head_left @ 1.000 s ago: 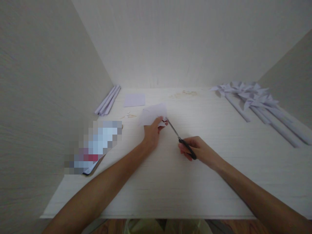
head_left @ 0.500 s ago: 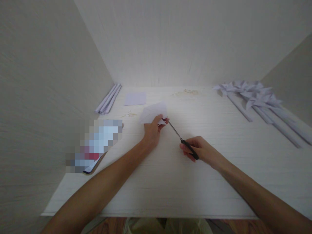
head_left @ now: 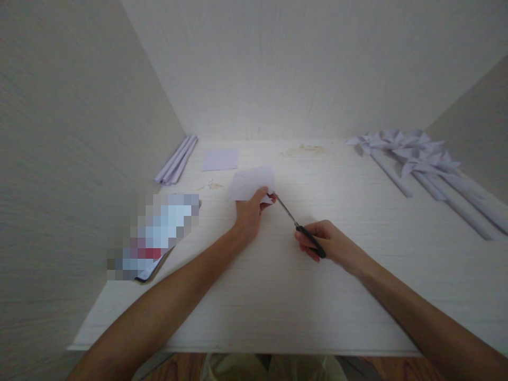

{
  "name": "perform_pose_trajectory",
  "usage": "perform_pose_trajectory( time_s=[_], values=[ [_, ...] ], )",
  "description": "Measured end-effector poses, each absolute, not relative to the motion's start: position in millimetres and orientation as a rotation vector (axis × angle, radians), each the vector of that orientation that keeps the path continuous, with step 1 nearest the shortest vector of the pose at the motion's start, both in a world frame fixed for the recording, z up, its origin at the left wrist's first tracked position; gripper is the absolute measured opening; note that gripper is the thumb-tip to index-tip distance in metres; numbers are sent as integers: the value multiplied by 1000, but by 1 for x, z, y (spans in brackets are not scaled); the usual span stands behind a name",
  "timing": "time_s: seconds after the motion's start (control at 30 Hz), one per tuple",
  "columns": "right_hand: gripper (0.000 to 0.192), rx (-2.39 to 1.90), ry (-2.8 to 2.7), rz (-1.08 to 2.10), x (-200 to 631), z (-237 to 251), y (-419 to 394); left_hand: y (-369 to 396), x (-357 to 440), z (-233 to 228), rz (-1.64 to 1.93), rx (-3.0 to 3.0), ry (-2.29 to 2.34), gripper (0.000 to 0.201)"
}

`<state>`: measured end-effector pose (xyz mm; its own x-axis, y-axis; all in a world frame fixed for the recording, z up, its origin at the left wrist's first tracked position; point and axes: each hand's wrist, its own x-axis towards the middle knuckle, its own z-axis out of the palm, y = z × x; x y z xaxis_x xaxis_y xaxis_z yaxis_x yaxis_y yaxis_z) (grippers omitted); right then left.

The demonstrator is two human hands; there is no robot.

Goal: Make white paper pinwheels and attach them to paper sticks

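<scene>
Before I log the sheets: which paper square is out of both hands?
The flat paper square near the back wall, just right of the paper tubes. The other paper square is held in the left hand.

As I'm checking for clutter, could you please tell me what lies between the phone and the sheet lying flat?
In the head view, a few small pale scraps lie between the phone and the flat sheet.

Pixelated phone (head_left: 161, 238) at left, white tabletop (head_left: 257, 301)
</scene>
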<state>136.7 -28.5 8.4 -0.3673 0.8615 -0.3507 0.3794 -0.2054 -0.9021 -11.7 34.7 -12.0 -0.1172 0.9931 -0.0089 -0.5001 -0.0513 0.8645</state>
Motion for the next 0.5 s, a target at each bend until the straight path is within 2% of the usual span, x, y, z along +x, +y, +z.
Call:
perform_pose_trajectory(
  time_s=[0.5],
  values=[
    [41, -1456, -1648, 1609, 137, 9, -28, 35, -11, -13, 1517, 776, 937, 6]
  ],
)
